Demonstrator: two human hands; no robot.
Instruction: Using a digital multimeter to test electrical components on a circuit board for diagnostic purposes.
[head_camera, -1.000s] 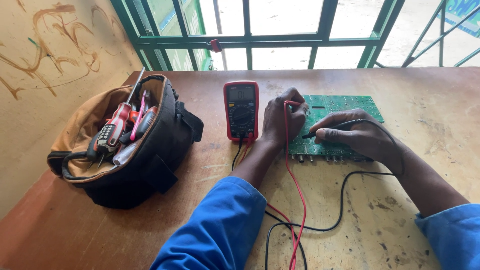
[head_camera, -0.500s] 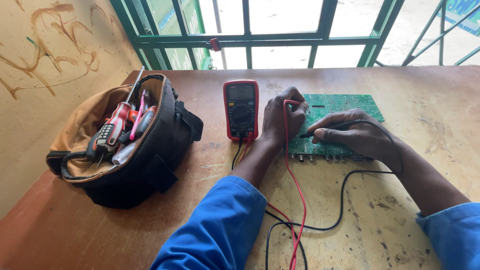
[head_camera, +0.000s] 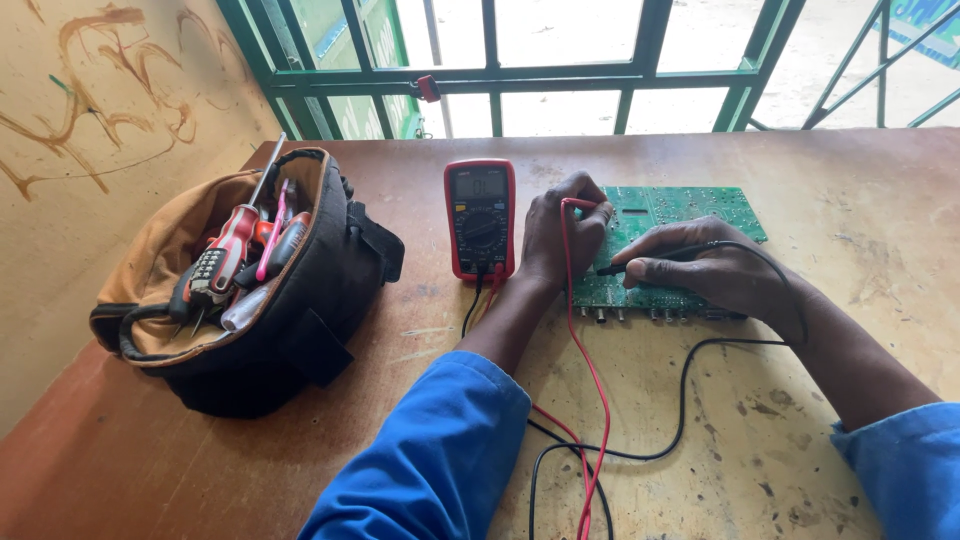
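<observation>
Little has shifted: left hand (head_camera: 562, 232) fingers pinch the red probe, right hand (head_camera: 705, 268) fingers the black probe, both tips on the green circuit board (head_camera: 690, 212) between them.

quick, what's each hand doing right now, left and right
Left hand: closed on the red probe, resting on the green circuit board.
Right hand: closed on the black probe, tip on the board.
</observation>
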